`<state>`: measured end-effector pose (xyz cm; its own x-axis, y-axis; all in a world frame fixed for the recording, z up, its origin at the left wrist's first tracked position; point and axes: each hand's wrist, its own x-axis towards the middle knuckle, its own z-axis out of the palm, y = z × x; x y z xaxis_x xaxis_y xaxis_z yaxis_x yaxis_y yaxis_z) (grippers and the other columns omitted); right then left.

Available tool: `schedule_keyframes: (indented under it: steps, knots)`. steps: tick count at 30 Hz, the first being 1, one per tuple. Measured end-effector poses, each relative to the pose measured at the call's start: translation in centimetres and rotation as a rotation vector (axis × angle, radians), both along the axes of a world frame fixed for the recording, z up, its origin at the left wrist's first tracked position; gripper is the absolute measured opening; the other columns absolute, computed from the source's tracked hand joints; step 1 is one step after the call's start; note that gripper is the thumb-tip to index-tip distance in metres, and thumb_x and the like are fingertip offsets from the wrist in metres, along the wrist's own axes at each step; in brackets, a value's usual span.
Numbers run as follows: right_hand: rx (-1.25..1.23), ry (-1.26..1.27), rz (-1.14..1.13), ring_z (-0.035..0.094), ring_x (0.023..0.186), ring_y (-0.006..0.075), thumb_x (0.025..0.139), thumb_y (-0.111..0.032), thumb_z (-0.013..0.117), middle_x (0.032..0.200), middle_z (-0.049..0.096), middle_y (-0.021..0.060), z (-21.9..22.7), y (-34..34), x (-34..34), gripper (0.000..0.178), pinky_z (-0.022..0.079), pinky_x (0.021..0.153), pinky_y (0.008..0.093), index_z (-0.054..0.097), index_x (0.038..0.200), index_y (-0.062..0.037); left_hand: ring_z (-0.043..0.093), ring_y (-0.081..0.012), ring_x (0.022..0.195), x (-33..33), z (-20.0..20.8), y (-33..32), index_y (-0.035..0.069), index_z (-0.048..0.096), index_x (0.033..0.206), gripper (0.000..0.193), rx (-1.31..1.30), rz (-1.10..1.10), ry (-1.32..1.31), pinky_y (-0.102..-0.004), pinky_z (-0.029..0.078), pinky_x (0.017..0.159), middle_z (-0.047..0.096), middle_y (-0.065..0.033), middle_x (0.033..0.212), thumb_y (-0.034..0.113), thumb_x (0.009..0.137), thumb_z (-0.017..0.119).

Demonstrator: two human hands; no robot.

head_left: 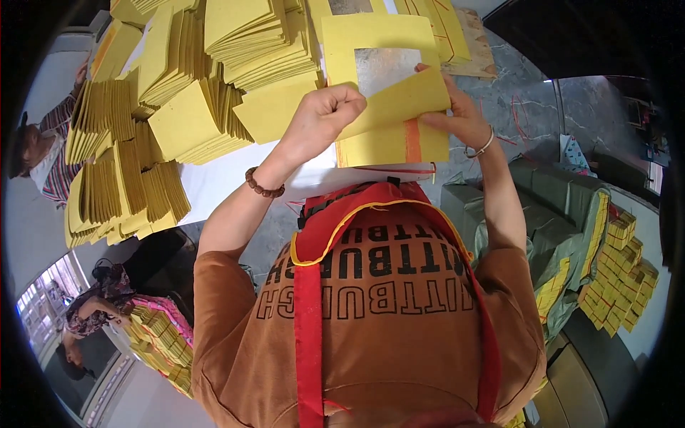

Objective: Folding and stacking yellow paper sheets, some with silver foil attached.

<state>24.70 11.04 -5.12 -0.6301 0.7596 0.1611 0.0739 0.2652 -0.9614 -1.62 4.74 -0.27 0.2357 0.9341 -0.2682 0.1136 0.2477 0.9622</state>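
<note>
A sheet of yellow paper (404, 96) is raised and curled between my hands, above a flat stack of similar yellow sheets (385, 32). My left hand (330, 113) is closed in a fist at the left end of the raised sheet and seems to grip its edge. At the other end, my right hand (457, 114) holds the sheet, thumb below and fingers above. Behind the sheet shows a silver foil rectangle (374, 63) on the stack. An orange strip (413, 143) runs down the stack's near part, below the raised sheet.
Folded yellow paper bundles (246, 28) crowd the white table (221, 175) to the left. Red-tied yellow bundles (446, 28) lie at the far right. Green-covered stacks (528, 196) stand to my right. Two other people are at the left, one near the table (61, 150), another lower (100, 307).
</note>
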Motion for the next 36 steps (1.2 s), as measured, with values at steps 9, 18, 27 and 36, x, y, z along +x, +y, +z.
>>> schedule_keyframes:
  steps: [9,18,27,36]
  knots:
    - [-0.016,-0.042,0.165,0.026,0.133,0.0229,0.08,-0.015,0.064,0.126,0.054,0.0001,0.4,0.6,0.1,0.028,0.023,0.107,0.0384,0.065,0.108,-0.012,0.033,-0.0298,0.128,-2.0,-0.8,-0.3,0.016,0.051,0.125,0.054,0.855,-0.419,0.74,-0.0439,0.031,0.1,0.042,-0.0076,0.136,0.013,0.073,0.065]
    - [0.948,-0.579,-0.069,0.044,0.122,0.024,0.075,-0.02,0.065,0.123,0.055,0.0012,3.9,-3.0,-0.1,0.029,0.028,0.1,0.0457,0.064,0.104,-0.0212,0.05,-0.025,0.108,-1.2,-0.7,-3.0,0.015,0.061,0.111,0.036,1.148,-0.299,0.941,-0.0383,0.041,0.086,0.053,-0.0074,0.121,0.014,0.075,0.055]
    - [-0.06,-0.423,-0.208,0.06,0.097,0.0235,0.075,-0.017,0.068,0.107,0.063,0.0063,3.1,-2.8,-0.7,0.031,0.042,0.083,0.038,0.062,0.105,-0.0109,0.057,-0.0132,0.072,-0.2,2.3,-0.8,-0.003,0.057,0.098,0.03,-0.058,-0.03,0.564,-0.0289,0.045,0.064,0.064,-0.013,0.083,0.025,0.09,0.054]
    - [0.116,-0.156,-0.404,0.061,0.094,0.0166,0.079,-0.012,0.066,0.106,0.063,0.0108,3.9,-2.9,-2.9,0.042,0.047,0.079,0.029,0.054,0.118,-0.002,0.062,-0.0205,0.073,-0.6,0.4,2.6,-0.003,0.058,0.107,0.034,-0.062,0.061,0.31,-0.0339,0.048,0.07,0.066,-0.0154,0.084,0.026,0.092,0.049]
